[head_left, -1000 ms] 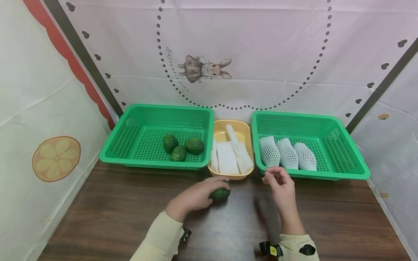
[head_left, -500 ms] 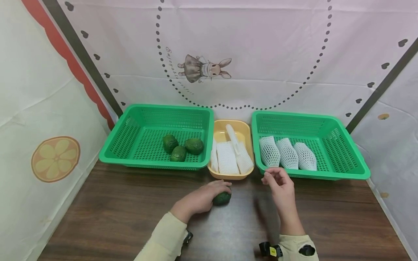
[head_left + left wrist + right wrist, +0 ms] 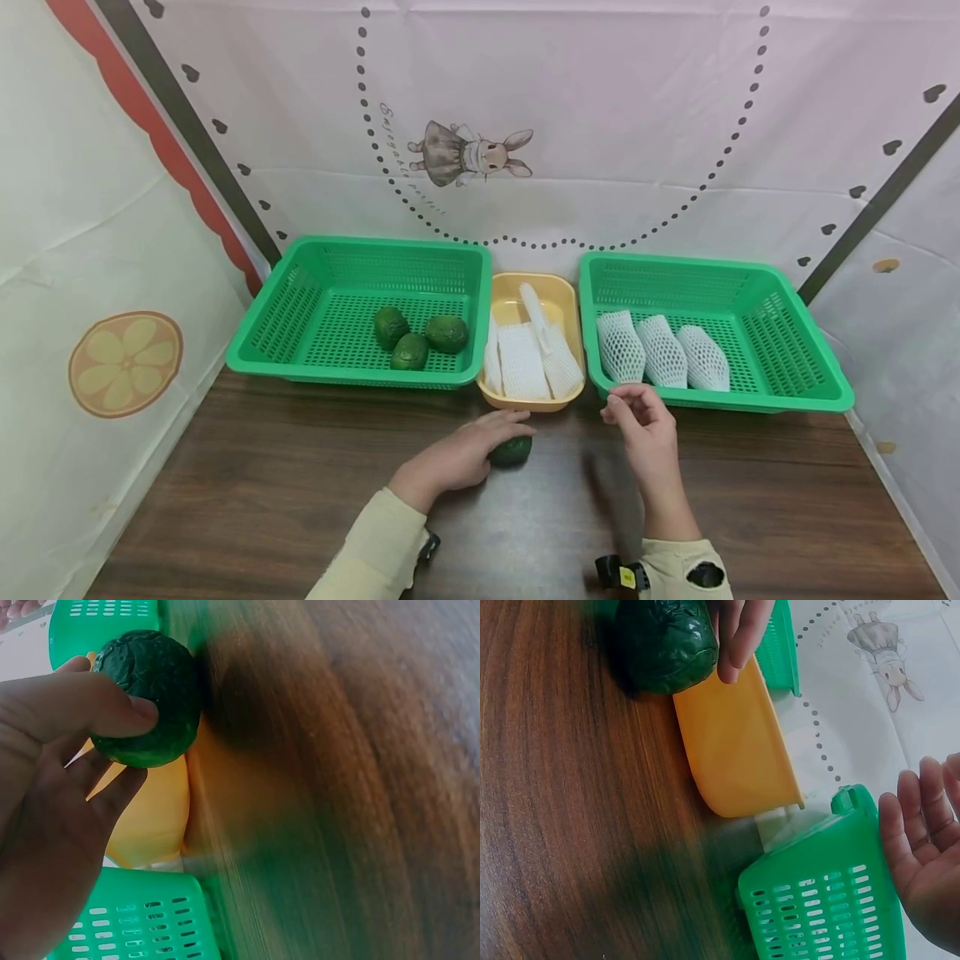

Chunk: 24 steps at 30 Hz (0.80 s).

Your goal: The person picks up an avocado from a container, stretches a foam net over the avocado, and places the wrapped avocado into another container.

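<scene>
A dark green avocado [image 3: 512, 452] rests on the brown table in front of the yellow tray. My left hand [image 3: 457, 454] holds it from the left; in the left wrist view the thumb lies across the avocado [image 3: 161, 690], with fingers on its far side. My right hand [image 3: 647, 433] hovers at the front rim of the right green basket [image 3: 787, 367], fingers loosely bent and holding nothing. Inside that basket lie three items in white foam nets [image 3: 662, 352]. Flat white foam net sleeves [image 3: 523, 360] fill much of the yellow tray [image 3: 572, 304].
To the left stands another green basket [image 3: 315, 325] with three avocados [image 3: 447, 333] in it. Both baskets and the tray line up along a printed cloth backdrop [image 3: 615, 125]. Cloth side walls [image 3: 135, 250] border the dark wooden table [image 3: 262, 492].
My left hand has shifted slightly right and toward me with the avocado, and its fingers have straightened a little over it. My right hand stays in place.
</scene>
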Tool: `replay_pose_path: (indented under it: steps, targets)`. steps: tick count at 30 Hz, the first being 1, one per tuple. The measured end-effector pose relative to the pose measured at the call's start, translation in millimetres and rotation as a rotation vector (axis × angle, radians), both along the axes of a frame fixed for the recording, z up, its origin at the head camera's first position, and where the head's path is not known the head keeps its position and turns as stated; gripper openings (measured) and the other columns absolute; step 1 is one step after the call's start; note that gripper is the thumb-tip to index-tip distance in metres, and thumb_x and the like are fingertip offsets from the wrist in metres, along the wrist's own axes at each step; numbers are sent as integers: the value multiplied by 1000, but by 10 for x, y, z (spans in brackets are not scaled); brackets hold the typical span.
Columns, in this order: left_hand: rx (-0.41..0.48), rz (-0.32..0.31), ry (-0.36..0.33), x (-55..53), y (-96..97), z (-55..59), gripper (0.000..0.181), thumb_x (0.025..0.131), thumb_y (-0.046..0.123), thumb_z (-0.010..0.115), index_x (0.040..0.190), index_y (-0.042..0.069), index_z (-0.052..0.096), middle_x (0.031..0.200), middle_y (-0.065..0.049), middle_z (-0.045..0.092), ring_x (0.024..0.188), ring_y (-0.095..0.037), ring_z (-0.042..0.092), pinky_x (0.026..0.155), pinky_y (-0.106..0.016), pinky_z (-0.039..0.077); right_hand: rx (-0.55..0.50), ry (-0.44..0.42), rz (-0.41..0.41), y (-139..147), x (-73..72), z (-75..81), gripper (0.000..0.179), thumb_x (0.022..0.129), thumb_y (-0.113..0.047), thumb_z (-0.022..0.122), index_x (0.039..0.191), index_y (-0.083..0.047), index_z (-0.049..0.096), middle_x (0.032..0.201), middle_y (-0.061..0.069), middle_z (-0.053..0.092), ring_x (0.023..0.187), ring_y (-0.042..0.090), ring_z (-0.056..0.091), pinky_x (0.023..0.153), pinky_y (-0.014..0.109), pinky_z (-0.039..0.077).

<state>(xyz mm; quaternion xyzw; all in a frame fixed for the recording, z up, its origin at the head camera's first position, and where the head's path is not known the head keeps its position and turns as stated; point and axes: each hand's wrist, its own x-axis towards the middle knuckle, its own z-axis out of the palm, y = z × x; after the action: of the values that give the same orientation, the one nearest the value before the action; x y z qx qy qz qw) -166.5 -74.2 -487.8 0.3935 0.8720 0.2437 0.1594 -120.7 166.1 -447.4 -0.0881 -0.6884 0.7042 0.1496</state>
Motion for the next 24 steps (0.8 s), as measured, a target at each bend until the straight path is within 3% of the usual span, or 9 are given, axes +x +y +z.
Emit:
replay_pose_path:
  steps: [7, 9, 12, 15, 19, 22, 24]
  targets:
    - [34, 13, 11, 2, -35, 89, 67, 75, -12, 59, 133, 20, 48, 146, 1, 34, 135, -19, 26, 106, -43, 27, 16, 12, 5, -23, -23, 33, 13, 91, -2, 57, 97, 9, 55, 71, 2, 57, 69, 13, 58, 68, 23, 51]
    - [78, 24, 27, 3, -54, 144, 60, 77, -6, 62, 130, 19, 51, 143, 0, 38, 132, -18, 30, 104, -40, 30, 30, 11, 16, -38, -46, 52, 13, 91, -3, 57, 97, 9, 55, 72, 3, 58, 69, 13, 58, 69, 23, 51]
    - [213, 60, 75, -11, -112, 269, 47, 79, 0, 65, 123, 15, 57, 132, 0, 49, 124, -17, 40, 101, -37, 36, 69, 11, 41, -75, -115, 91, 13, 91, -4, 57, 97, 7, 56, 77, 5, 58, 72, 13, 59, 70, 24, 51]
    - [388, 165, 192, -49, -222, 391, 36, 80, 3, 66, 114, 12, 62, 120, -1, 56, 114, -17, 46, 97, -38, 38, 157, 6, 80, -135, -225, 133, 12, 90, -4, 58, 98, 5, 58, 82, 10, 59, 74, 14, 59, 70, 23, 50]
    - [522, 408, 354, -112, -416, 454, 28, 82, 0, 64, 108, 10, 63, 115, -4, 57, 111, -20, 46, 92, -43, 40, 316, 1, 155, -251, -408, 156, 11, 88, -4, 60, 98, 1, 61, 88, 12, 61, 80, 18, 58, 70, 26, 48]
    - [518, 540, 360, -144, -531, 418, 26, 85, 2, 62, 110, 11, 63, 116, -5, 56, 113, -23, 44, 91, -46, 39, 455, -1, 221, -359, -540, 128, 10, 88, -7, 61, 97, -4, 64, 91, 9, 63, 86, 19, 58, 72, 30, 48]
    - [489, 570, 326, -154, -576, 371, 26, 86, 2, 61, 111, 11, 62, 117, -6, 56, 114, -24, 44, 91, -47, 39, 547, 14, 278, -434, -624, 89, 10, 88, -9, 61, 96, -6, 65, 93, 7, 63, 88, 19, 58, 73, 33, 49]
